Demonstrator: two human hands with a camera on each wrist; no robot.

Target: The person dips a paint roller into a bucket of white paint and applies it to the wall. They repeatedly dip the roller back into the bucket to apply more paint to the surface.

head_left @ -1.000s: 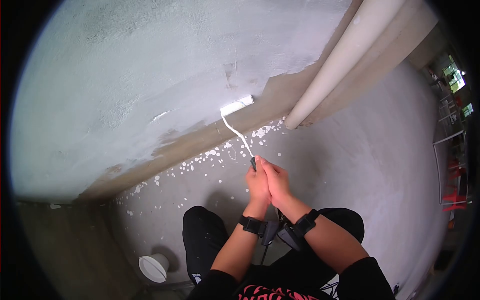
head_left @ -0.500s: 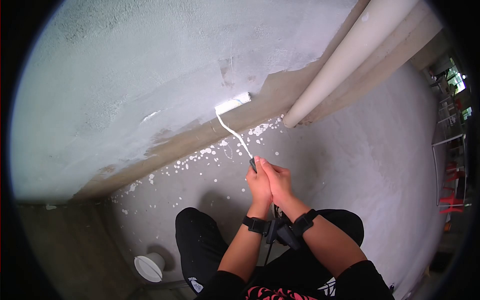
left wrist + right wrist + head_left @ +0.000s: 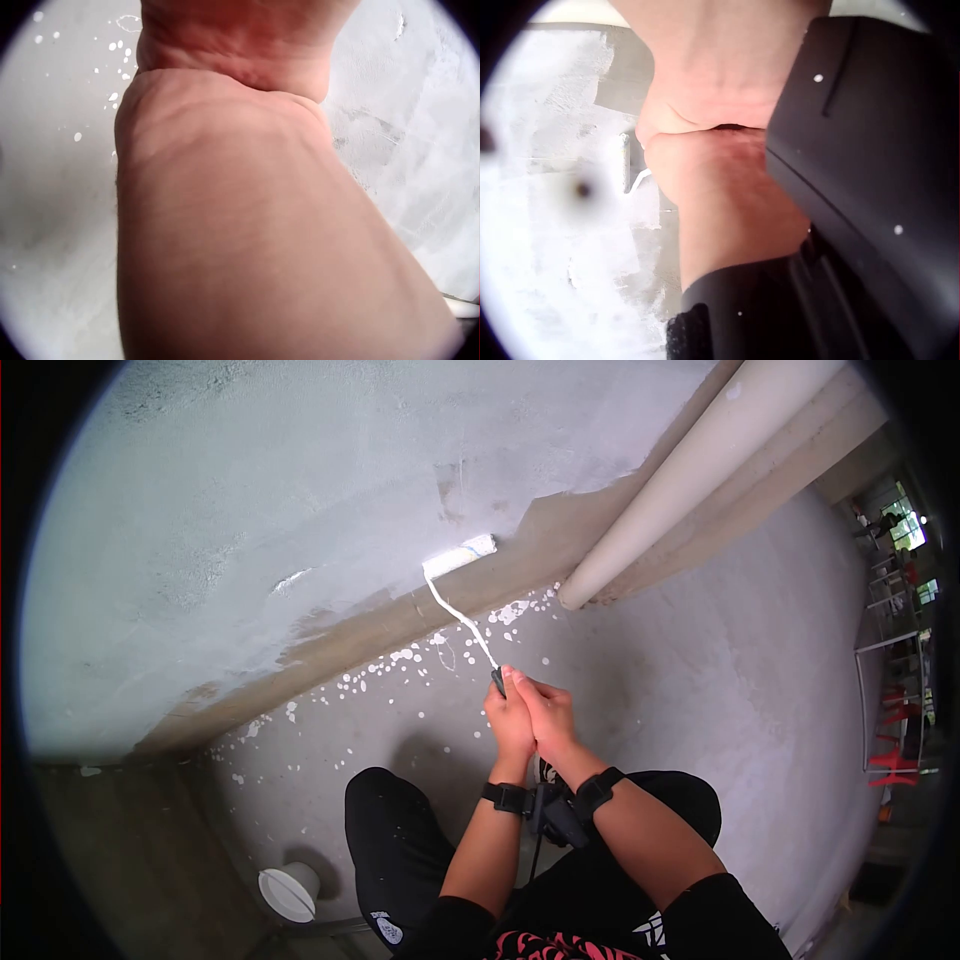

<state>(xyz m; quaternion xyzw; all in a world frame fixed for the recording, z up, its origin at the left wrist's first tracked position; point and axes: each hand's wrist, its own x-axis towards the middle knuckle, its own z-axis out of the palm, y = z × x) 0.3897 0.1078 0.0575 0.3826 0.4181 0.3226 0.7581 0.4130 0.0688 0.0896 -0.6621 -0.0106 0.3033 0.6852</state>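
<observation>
In the head view a paint roller (image 3: 460, 557) lies against the lower wall (image 3: 330, 510), near the edge of its white coating. Its bent white rod runs down to a dark handle (image 3: 498, 680). The left hand (image 3: 510, 723) and right hand (image 3: 545, 715) are pressed together, both curled round that handle, which they mostly hide. In the right wrist view the roller (image 3: 625, 163) shows beyond the two hands. The left wrist view shows mainly skin at the wrists, with no fingers visible.
A thick pale pipe (image 3: 690, 485) slants down to the floor on the right. White paint spots dot the floor (image 3: 640, 680) along the wall. A white bucket (image 3: 288, 892) stands at lower left. Red chairs (image 3: 893, 762) and metal frames are at far right.
The roller has moved left and slightly up along the wall, and both hands have shifted slightly with it. The view has shifted a little too. The grip looks the same.
</observation>
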